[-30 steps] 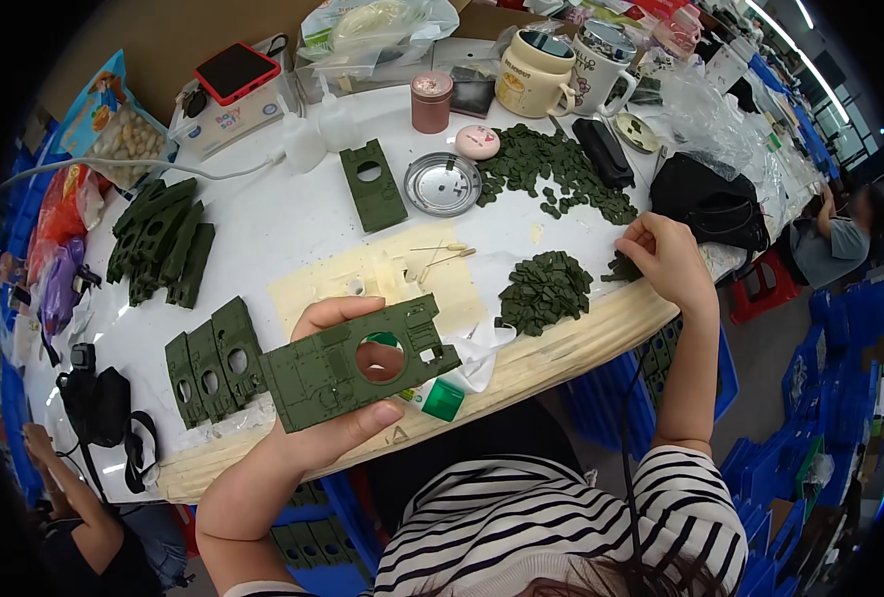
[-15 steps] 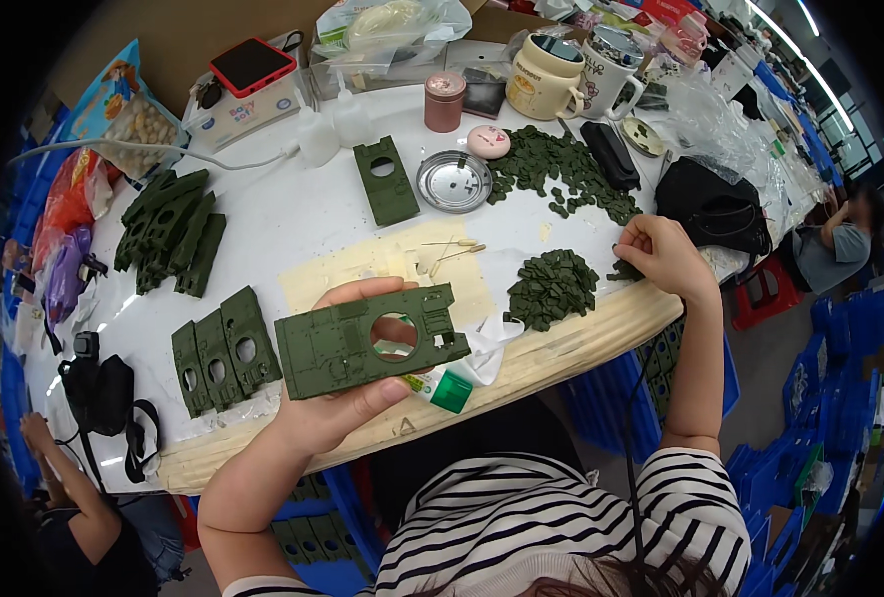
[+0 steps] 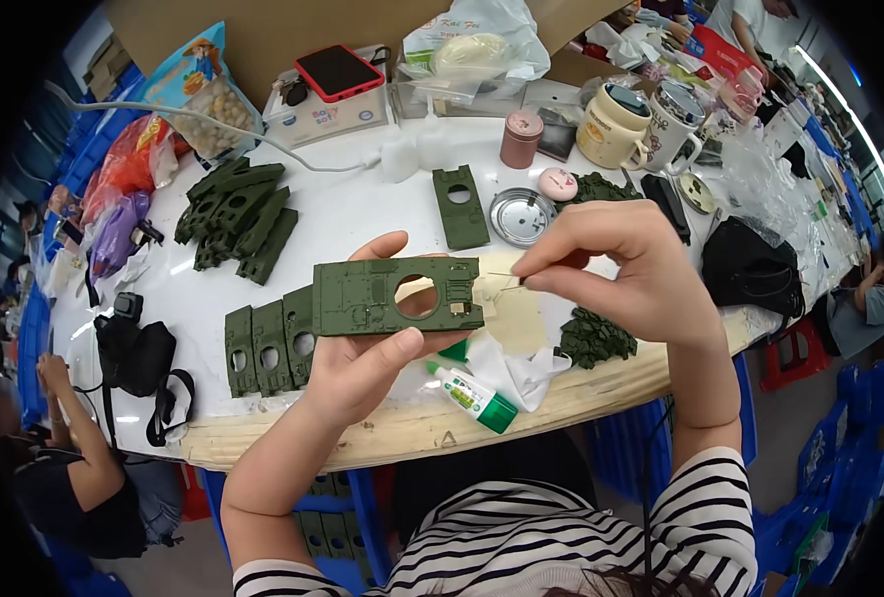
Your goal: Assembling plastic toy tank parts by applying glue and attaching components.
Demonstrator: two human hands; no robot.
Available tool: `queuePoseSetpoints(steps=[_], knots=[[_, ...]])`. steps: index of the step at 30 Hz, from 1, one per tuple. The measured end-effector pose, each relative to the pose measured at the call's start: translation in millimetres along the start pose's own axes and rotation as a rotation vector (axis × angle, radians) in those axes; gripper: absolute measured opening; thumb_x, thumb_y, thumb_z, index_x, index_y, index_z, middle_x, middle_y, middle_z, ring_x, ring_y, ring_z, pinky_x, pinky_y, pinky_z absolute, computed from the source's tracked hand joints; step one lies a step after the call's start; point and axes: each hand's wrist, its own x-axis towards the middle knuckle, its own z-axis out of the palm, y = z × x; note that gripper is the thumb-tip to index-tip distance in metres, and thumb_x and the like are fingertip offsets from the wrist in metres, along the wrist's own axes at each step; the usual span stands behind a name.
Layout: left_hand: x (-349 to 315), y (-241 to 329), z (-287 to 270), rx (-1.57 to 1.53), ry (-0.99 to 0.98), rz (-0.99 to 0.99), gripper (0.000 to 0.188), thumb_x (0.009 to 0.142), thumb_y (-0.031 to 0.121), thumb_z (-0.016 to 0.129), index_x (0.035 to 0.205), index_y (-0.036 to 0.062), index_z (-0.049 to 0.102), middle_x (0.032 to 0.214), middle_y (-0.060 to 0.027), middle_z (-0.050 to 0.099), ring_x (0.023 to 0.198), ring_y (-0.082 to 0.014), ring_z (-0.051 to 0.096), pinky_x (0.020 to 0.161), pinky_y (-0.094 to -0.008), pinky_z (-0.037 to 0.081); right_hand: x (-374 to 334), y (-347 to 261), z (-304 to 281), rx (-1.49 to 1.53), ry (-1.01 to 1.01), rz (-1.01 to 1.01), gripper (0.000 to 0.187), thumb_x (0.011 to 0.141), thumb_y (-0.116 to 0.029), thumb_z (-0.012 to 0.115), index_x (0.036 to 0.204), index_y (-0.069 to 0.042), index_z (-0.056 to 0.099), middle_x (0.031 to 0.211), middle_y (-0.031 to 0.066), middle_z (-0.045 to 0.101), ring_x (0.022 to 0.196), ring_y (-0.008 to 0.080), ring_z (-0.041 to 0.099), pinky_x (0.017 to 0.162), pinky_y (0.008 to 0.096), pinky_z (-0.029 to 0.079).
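Note:
My left hand (image 3: 362, 373) holds a dark green plastic model tank hull top (image 3: 362, 297) up above the table, thumb along its near edge and fingers behind it. The part has a large round hole and a small pale patch near its right end. Close to that end, my right hand (image 3: 633, 267) pinches a thin needle-like tool (image 3: 502, 274); its tip points toward the hull and its handle is hidden by the fingers. Below the hands lies a green-and-white glue bottle (image 3: 470, 396) beside a crumpled white tissue (image 3: 522, 370).
Stacked green hull parts (image 3: 233, 214) lie at left, with a row of more hulls (image 3: 268, 346) nearer. Another hull (image 3: 460, 207) lies behind, by a round metal dish (image 3: 522, 217). A heap of small green pieces (image 3: 597, 338) sits at right. Mugs (image 3: 613, 124) stand at the back.
My right hand has come from the table's right side to beside the hull and now pinches the thin tool. The hull is more level. The whole view has shifted.

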Motion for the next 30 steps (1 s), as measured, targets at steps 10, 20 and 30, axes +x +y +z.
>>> queuePoseSetpoints(steps=[10, 20, 30], knots=[[0.4, 5.3, -1.8, -0.115, -0.025, -0.07, 0.077, 0.087, 0.007, 0.057, 0.148, 0.014, 0.01, 0.137, -0.0171, 0.043, 0.129, -0.0337, 0.045, 0.103, -0.0523, 0.043, 3.2, 16.1, 36.8, 0.385, -0.042, 0.221, 0.011, 0.086, -0.01, 0.067, 0.085, 0.0, 0.063, 0.078, 0.0022, 0.062, 0.071, 0.0064, 0.056, 0.063, 0.0205, 0.046], [0.4, 2.7, 0.5, -0.11, -0.007, -0.078, 0.077, 0.086, 0.007, 0.058, 0.148, 0.0135, 0.012, 0.136, -0.0177, 0.045, 0.128, -0.0322, 0.046, 0.102, -0.0505, 0.044, 2.1, 18.1, 39.8, 0.118, 0.011, 0.038, 0.01, 0.08, -0.014, 0.07, 0.081, -0.005, 0.066, 0.093, 0.004, 0.055, 0.089, 0.0163, 0.052, 0.081, 0.0299, 0.043], [1.1, 2.8, 5.0, -0.024, 0.055, -0.12, 0.081, 0.079, 0.012, 0.06, 0.148, 0.0138, 0.016, 0.139, -0.0185, 0.04, 0.125, -0.0327, 0.049, 0.1, -0.0476, 0.049, 0.6, 22.5, 50.6, 0.132, 0.055, 0.048, 0.01, 0.077, -0.015, 0.072, 0.077, -0.007, 0.066, 0.095, 0.0057, 0.054, 0.094, 0.0211, 0.053, 0.085, 0.0336, 0.042]])
